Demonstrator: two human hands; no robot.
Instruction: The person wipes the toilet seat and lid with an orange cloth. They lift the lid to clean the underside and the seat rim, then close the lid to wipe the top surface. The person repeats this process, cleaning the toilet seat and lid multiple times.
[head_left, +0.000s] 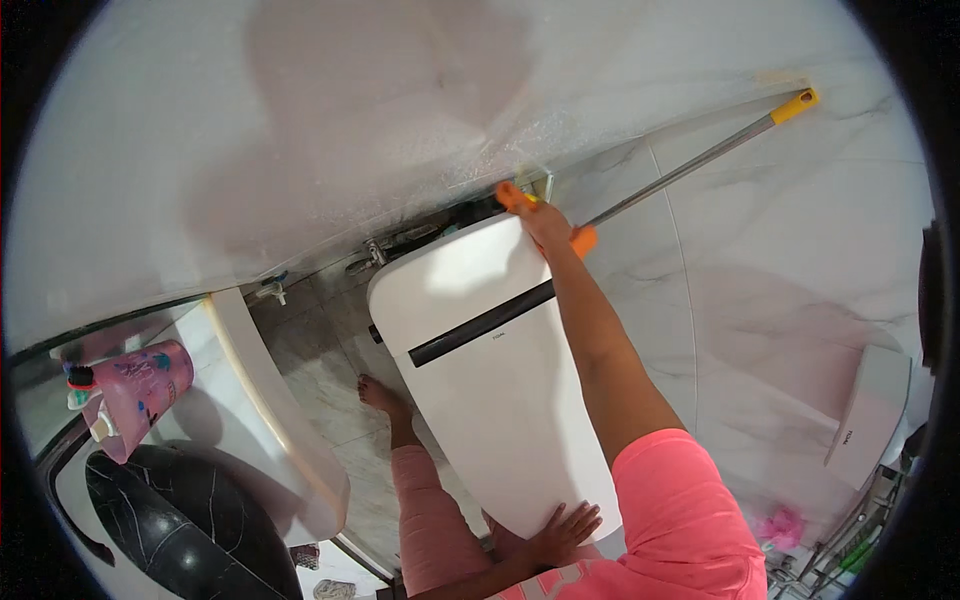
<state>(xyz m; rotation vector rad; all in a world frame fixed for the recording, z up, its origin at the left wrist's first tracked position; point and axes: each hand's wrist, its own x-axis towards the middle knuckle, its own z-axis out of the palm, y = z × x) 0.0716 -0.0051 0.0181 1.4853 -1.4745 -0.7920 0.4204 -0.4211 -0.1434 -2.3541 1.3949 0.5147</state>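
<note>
A white toilet (480, 405) with its lid down and a black band across its top stands before me. My left hand (564, 531) lies flat on the front end of the lid, fingers spread. At the far right corner, my right hand (546, 223) grips an orange plastic object (514, 196) with a yellow part, close to the wall. My fingers hide much of it, and more orange shows beyond my wrist. A metal pole (682, 172) with a yellow end leans along the wall; whether it joins the orange object I cannot tell.
A small tap (376, 253) and dark pipes run behind the toilet. To the left, a counter (285, 420) carries a black marbled basin (187, 525) and a pink toothbrush cup (150, 382). At right are a white wall unit (862, 420), a pink puff (781, 526) and a metal rack (847, 547).
</note>
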